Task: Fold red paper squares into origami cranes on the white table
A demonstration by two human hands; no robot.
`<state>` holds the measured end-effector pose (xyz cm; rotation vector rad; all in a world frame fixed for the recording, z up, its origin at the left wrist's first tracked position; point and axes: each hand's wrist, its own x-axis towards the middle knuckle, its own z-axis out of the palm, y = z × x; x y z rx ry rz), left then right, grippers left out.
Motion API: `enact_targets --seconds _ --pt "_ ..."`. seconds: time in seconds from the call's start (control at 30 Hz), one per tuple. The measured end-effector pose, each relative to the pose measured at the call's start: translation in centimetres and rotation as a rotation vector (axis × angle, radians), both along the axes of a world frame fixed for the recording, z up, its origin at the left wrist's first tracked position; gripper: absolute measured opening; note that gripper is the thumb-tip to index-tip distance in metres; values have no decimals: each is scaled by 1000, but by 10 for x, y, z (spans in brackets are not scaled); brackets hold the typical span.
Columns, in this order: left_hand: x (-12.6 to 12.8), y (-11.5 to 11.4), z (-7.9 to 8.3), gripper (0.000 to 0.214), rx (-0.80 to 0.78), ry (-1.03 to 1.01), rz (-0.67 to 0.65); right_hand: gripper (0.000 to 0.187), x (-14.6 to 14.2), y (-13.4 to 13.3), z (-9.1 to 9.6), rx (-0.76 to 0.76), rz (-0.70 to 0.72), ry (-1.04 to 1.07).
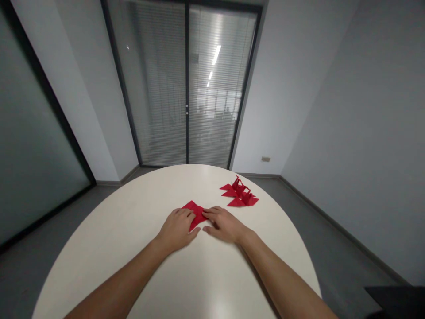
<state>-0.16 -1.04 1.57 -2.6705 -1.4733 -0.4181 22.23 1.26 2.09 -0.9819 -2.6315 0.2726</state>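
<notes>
Out from the red paper (198,215), at twelve o'clock, stand glass doors (162,88) with thin stripy blinds and black frames. A cloudy glass panel (33,133) is at ten o'clock. At two o'clock, some red paper birds (239,195) sit close together, near the right hand (226,225). At four o'clock, past the table, is a dark thing I cannot name (398,301). The table (149,279) is round, cream, smooth and a bit shiny. The birds have pointy wings. The red paper is folded flat, with sharp corners. It lies on the table under the fingertips, the left hand (179,228) at eight o'clock and the right at three. Both thumbs stick out, spread away from the fingers.
</notes>
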Motion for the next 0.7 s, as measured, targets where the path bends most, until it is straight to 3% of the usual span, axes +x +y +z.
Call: enact_targets --seconds 0.13,0.5,0.7 --pt "1 1 -1 28 0 10 26 30 -3 2 1 52 14 45" --pt "1 2 -2 27 -9 -41 -5 24 0 7 -5 96 -118 20" --pt "1 3 -4 26 -45 -62 -7 26 1 11 -6 113 -100 85"
